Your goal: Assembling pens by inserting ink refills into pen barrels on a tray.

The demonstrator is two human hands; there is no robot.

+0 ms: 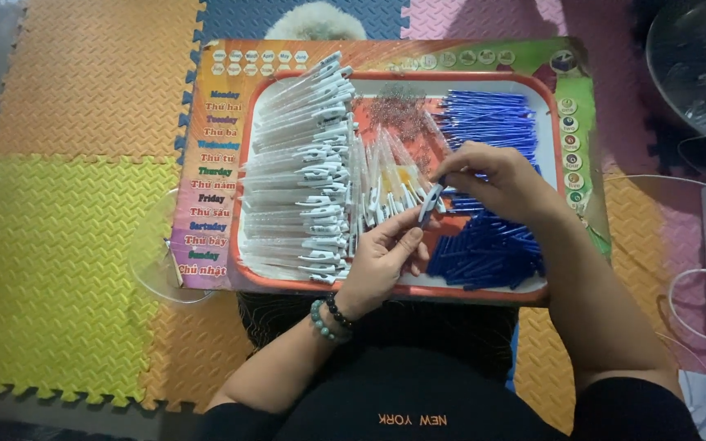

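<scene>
Pen (431, 202) sits pinched between left hand (382, 260) and right hand (496, 175) fingers; it might slip toward the six o'clock tray (386, 77) edge.

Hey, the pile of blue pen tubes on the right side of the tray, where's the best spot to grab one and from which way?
Probably from the blue pen tubes at the pile's near end, coming from above. The tubes lie flat and roughly crosswise, so pinch one at mid-length. The right hand hovers over the pile's middle; the left hand is beside it.
</scene>
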